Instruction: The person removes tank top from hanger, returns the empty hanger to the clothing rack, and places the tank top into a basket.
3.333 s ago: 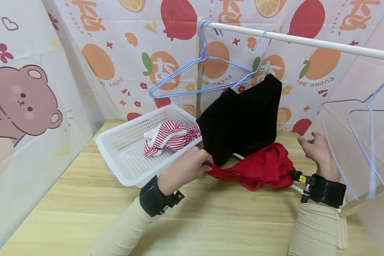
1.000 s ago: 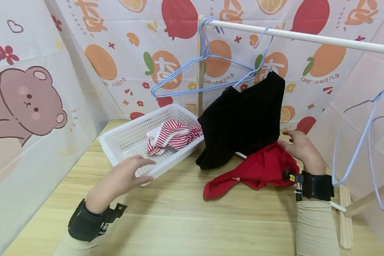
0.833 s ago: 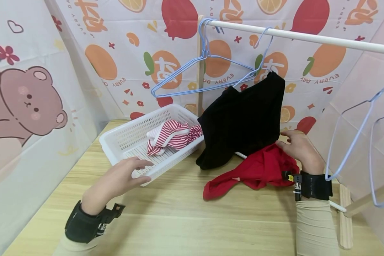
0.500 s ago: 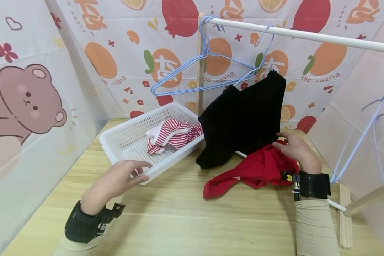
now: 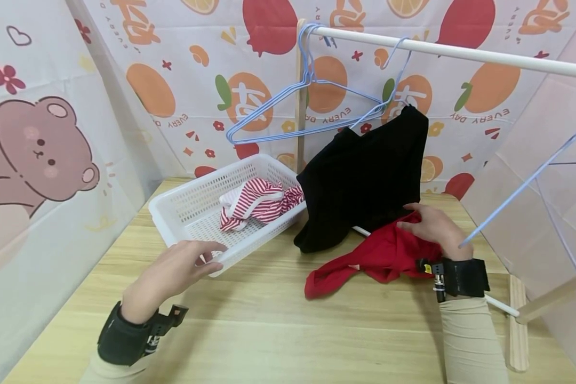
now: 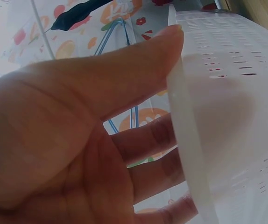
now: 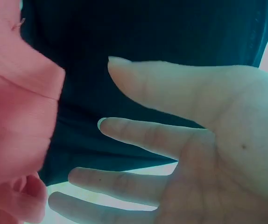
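My left hand [image 5: 173, 269] holds the near left corner of a white plastic basket [image 5: 264, 234]; in the left wrist view the thumb is on the near side of the rim and the fingers pass behind it. Inside the basket lies a crumpled red-and-white striped garment [image 5: 261, 200]. At the right, my right hand [image 5: 432, 229] reaches over a bunched red garment [image 5: 379, 253] on the table. Its fingers are spread and fairly straight in the right wrist view, holding nothing. Behind it a black garment [image 5: 365, 170] hangs tilted from a blue hanger.
A white rod [image 5: 461, 53] on wooden posts crosses above the table. Several blue wire hangers [image 5: 269, 106] hang at its left end, and more hangers [image 5: 523, 184] dangle at the right, in front of the right wrist. The rack's wooden foot [image 5: 518, 325] stands at lower right.
My left hand has let go of the red garment and moved left to the basket's corner. My right hand has moved left over the red garment. The right hangers have swung.
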Demonstrator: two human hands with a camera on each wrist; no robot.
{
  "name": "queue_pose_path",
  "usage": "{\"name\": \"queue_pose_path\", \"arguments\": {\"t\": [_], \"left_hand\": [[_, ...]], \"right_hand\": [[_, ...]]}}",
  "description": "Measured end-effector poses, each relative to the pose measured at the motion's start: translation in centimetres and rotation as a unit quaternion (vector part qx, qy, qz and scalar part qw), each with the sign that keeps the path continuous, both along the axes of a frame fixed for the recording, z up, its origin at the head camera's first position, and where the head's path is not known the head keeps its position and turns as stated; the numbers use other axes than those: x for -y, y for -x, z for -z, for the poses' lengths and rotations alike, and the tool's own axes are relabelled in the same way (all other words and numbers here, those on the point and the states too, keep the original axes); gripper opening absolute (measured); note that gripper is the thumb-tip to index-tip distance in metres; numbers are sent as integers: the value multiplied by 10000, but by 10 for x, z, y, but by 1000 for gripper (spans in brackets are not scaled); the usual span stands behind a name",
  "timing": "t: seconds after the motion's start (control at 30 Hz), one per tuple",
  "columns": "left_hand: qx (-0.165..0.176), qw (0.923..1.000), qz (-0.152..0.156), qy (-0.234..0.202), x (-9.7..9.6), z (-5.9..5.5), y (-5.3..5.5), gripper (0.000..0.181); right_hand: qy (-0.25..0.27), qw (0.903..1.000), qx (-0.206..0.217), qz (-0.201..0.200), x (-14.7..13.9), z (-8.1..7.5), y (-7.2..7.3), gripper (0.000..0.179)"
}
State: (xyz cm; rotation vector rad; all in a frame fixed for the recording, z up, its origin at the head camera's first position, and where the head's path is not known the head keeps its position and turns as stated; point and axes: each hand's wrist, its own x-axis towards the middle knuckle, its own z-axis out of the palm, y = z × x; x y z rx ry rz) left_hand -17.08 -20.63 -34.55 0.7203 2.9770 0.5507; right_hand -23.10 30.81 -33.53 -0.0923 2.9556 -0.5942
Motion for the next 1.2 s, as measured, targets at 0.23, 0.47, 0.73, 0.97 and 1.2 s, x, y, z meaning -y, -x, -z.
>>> {"name": "queue_pose_path", "arguments": {"t": [0.23,0.47,0.73,0.97,1.2], "left_hand": [[6,10000,-34,-31,-1,1,0,33],[-49,9999,-4,-142,-1,2,0,34],[-40,9997,-56,-252,-2,1,1,34],[-24,9996,-75,-256,-2,1,1,34],[-13,9997,-66,-248,-2,1,1,34]], "right_hand": [[-44,9983,566,88,0,8,4,89],[35,9942,1040,264,-11,20,11,108],[-18,9891,1448,255,-16,29,17,104],[-309,9883,1479,190,-15,34,20,93],[-412,9910,1262,167,-13,33,17,78]]}}
